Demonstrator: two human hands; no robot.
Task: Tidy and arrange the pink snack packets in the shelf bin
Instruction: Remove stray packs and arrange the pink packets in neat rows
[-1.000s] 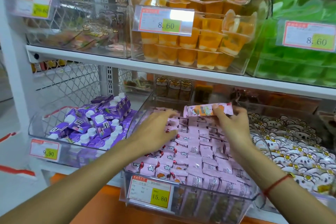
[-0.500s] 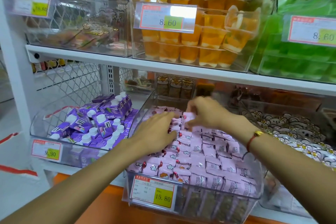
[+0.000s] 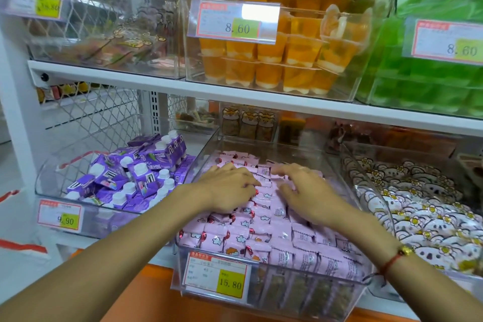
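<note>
Both hands lie palm down on the pink packets (image 3: 264, 227), which fill the clear bin (image 3: 300, 295) on the lower shelf. The left hand (image 3: 230, 191) and the right hand (image 3: 305, 193) press flat with fingers loosely spread, side by side, gripping nothing. A price tag (image 3: 217, 278) hangs on the bin's front.

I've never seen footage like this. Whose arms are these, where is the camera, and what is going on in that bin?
No machine here: a person wears a camera on the head, looking down at their own two hands. The left hand and right hand lie palm-down, side by side, on the pink snack packets filling a clear shelf bin with a price tag reading 15.80. Neither hand visibly holds a packet; the fingers rest on the pile. Purple cartons fill the bin to the left, orange jelly cups sit on the shelf above.
</note>
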